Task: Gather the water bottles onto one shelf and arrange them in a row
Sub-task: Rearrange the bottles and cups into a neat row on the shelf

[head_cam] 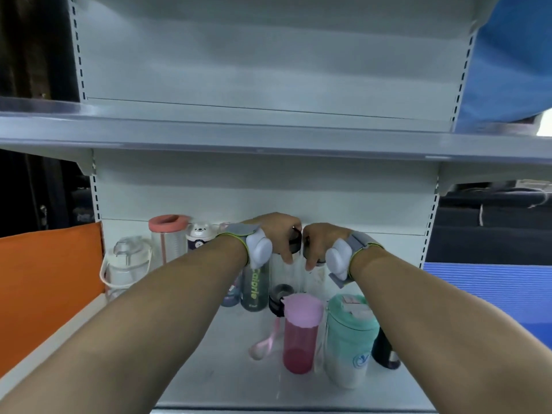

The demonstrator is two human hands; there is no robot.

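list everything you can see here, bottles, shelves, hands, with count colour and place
clear bottle with black lid: 1, held at the back of the lower shelf
second clear bottle: 1, beside it under the right hand
grey bottle: 1, green lettering, middle
pink bottle: 1, front, pink strap beside it
mint bottle: 1, front, right of the pink one
dark bottle: 1, front right
clear jug: 1, white handle, left
coral-lidded bottle: 1, back left
bear-lid bottle: 1, back
lower shelf: 1, white
upper shelf: 1, grey-white
orange panel: 1, left
blue panel: 1, right
left hand: grips the black lid
right hand: curled on the second bottle's top
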